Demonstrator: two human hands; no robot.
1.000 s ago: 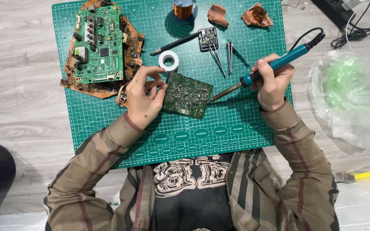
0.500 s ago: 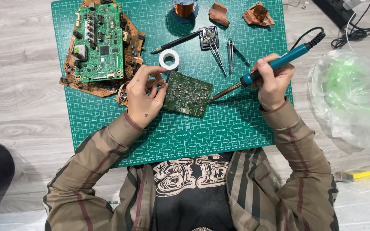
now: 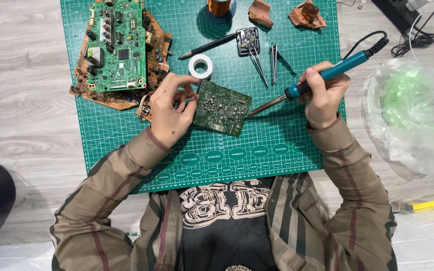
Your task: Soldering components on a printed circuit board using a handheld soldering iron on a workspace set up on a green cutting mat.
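From the head view we look straight down on a green cutting mat (image 3: pixel 277 145), and at its centre lies a small green circuit board (image 3: pixel 222 108), flat on the mat and turned a little off square. Our left hand (image 3: pixel 169 108) sits at the board's left edge, fingers curled together and pinching that edge. Our right hand (image 3: pixel 322 95), right of centre, is wrapped tight around a teal soldering iron (image 3: pixel 322 78), its metal tip touching the board's right edge and its black cord running off toward the upper right.

We judge the board light and stiff but delicate, best taken by its bare edges and never by the soldered parts. The iron wants holding on the teal grip, well back from the tip.

Just above the left hand we see a white roll of tape (image 3: pixel 200 65). In the upper left of the frame, a stack of larger boards (image 3: pixel 119 50) rests partly on the mat. Above the small board lie a dark pen (image 3: pixel 209 46) and tweezers (image 3: pixel 274 61). At the right edge of the frame, a clear plastic bag (image 3: pixel 413 115) holds something green.
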